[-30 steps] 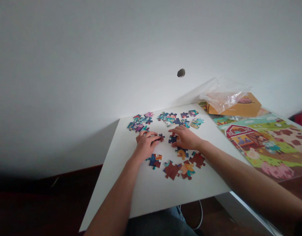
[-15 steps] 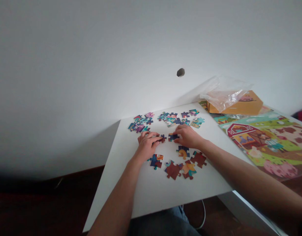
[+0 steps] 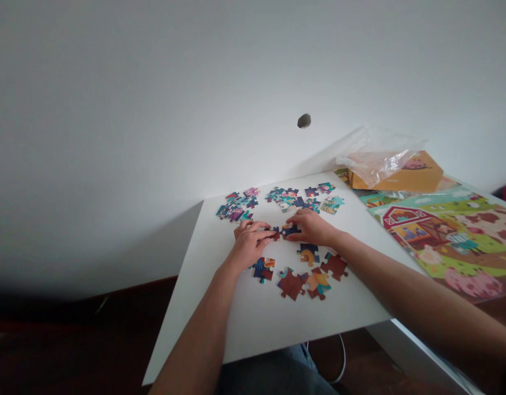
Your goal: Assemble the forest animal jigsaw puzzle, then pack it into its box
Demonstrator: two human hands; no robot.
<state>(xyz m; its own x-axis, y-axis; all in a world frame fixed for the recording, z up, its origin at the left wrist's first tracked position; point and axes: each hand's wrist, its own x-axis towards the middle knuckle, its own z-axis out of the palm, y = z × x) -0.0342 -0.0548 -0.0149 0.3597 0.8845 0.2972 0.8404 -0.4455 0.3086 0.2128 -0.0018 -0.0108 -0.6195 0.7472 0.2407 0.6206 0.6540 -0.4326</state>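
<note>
My left hand is closed on a dark puzzle piece, its fingers partly covering it. From the right, my right hand grips a dark blue puzzle piece between thumb and fingers. The two pieces face each other edge to edge at the middle of the white table; whether they interlock I cannot tell. Just below my right hand lies a blue piece with a yellow curve. Near my left wrist is a blue and brown piece. A brown piece lies closer to the front edge.
Piles of colourful pieces lie at the back left and back middle of the table. On the right are a farm picture sheet, an orange box and a clear plastic bag. A wall rises behind.
My right hand has moved slightly left with its puzzle piece, closing the gap to the piece under my left hand. The loose pieces stay where they were.
</note>
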